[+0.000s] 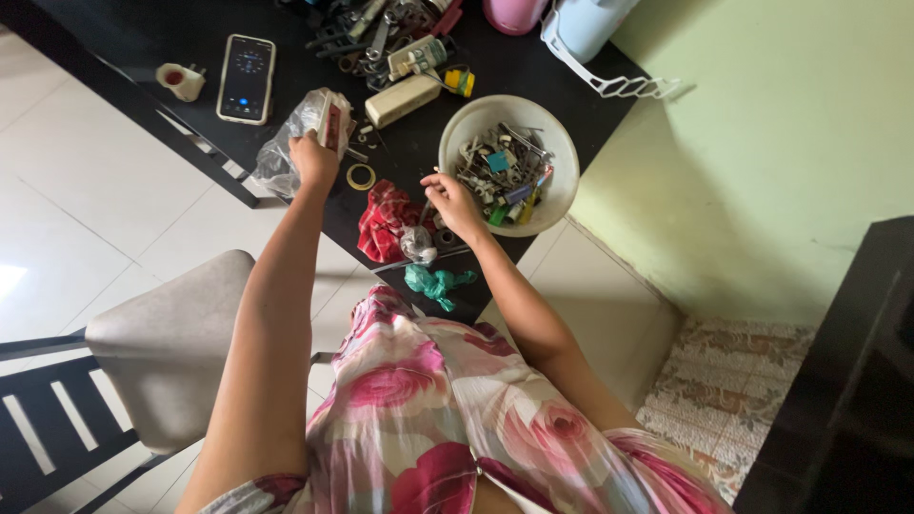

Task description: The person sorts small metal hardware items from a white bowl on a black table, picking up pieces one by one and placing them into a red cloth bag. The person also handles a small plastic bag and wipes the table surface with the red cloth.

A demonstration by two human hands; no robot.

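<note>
The left hand (314, 160) had its grip closed around a crumpled clear plastic bag (286, 143), which lay on the dark table (171, 38) just left of the person's midline, with a small packet showing at the bag's top edge. The bag bulged away from the hand toward the left and toward the person, so the hand held it at its far, upper end.

The right hand (453, 202) hovered at the near left rim of the white bowl (562, 143), its fingers pinched narrow together; whether something small sat between the fingertips could not be told. The bowl's jumble of screws, clips and small metal parts (500, 171) lay just beyond and to the right of that hand, almost touching it, and well apart from the left hand. So the right hand was plainly the nearer one to the bowl, while the bag belonged to the left.

Between the two hands lay a tan ring (361, 177) on the table, and nearer the person a red cloth (384, 221) and a green twist of plastic (433, 283). A phone (247, 78) rested farther out, left of the bag
</note>
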